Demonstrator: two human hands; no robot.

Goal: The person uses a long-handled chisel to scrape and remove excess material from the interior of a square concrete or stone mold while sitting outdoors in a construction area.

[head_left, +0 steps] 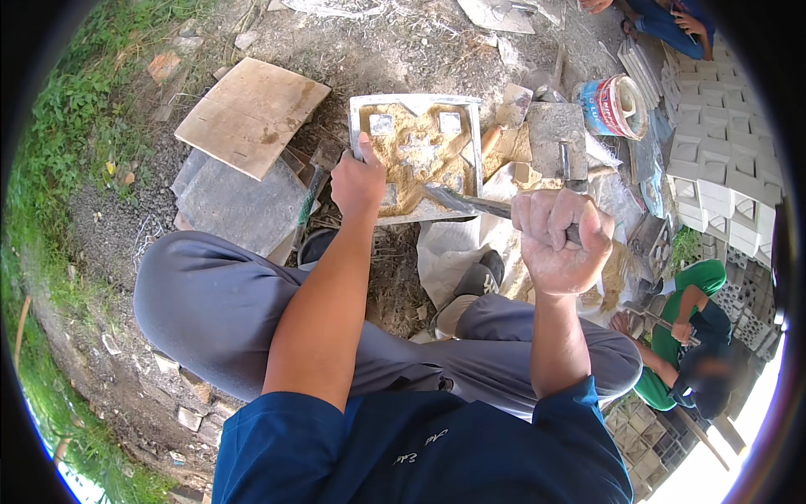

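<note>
A square metal-edged mould (pixel 477 160) lies in front of me, filled with damp yellowish sand mix (pixel 413 176) around several pale raised blocks. My left hand (pixel 358 181) is closed on the mould's left edge, its thumb lying along the rim. In my right fist (pixel 564 239) is a trowel (pixel 460 202), its handle wrapped by the fingers. The blade points left and its tip rests on the mix near the mould's lower right. Just left of my left hand stands a hammer-like tool (pixel 306 206) with a green handle.
Boards (pixel 252 118) and a grey slab (pixel 235 202) lie at the left. A paint bucket (pixel 611 107) and a small flat plate (pixel 557 141) sit at the right. Concrete blocks (pixel 726 143) are stacked at far right. Two other people (pixel 684 336) sit nearby.
</note>
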